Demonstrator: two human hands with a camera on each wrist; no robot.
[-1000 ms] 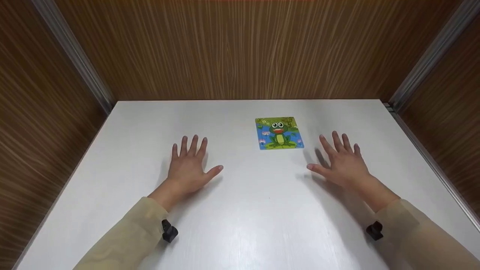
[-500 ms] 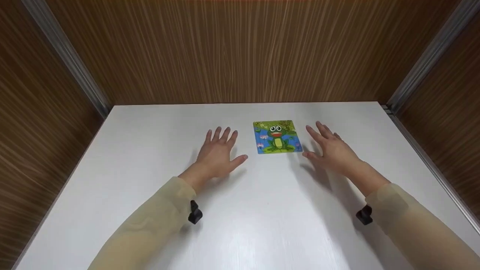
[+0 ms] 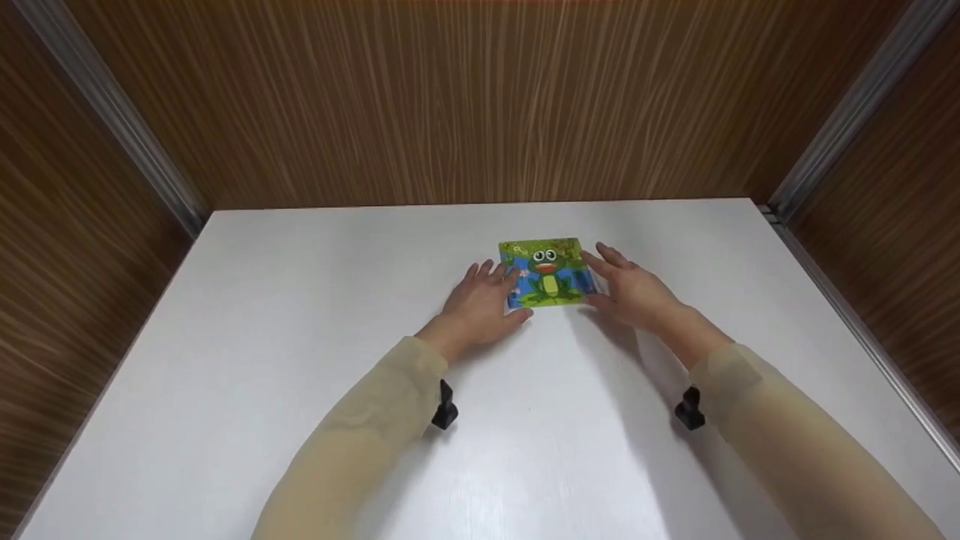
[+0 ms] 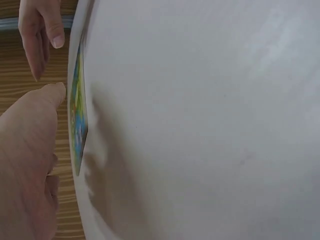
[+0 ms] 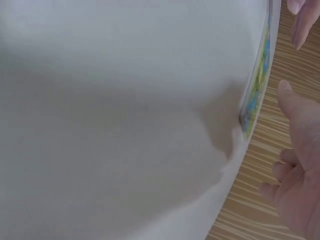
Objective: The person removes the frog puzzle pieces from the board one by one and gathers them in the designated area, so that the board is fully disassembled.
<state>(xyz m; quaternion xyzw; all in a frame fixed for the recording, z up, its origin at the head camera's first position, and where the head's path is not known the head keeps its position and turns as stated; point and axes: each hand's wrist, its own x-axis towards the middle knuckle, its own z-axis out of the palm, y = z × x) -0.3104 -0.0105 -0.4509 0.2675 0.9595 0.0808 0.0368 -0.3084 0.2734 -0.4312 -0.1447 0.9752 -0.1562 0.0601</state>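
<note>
The left hand (image 3: 478, 304) and right hand (image 3: 634, 294) had drawn in to flank the frog picture board (image 3: 550, 285), flat on the white table (image 3: 322, 315) (both loose, gripping nothing), putting it within reach of either.

Picture board (image 3: 550, 281) on table (image 3: 300, 300), between both hands (image 3: 480, 304) (image 3: 636, 294).

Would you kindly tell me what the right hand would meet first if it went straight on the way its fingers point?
The right hand would probably meet the square frog picture first, at its right edge. The hand's height is hard to judge, so it might pass over instead.
</note>
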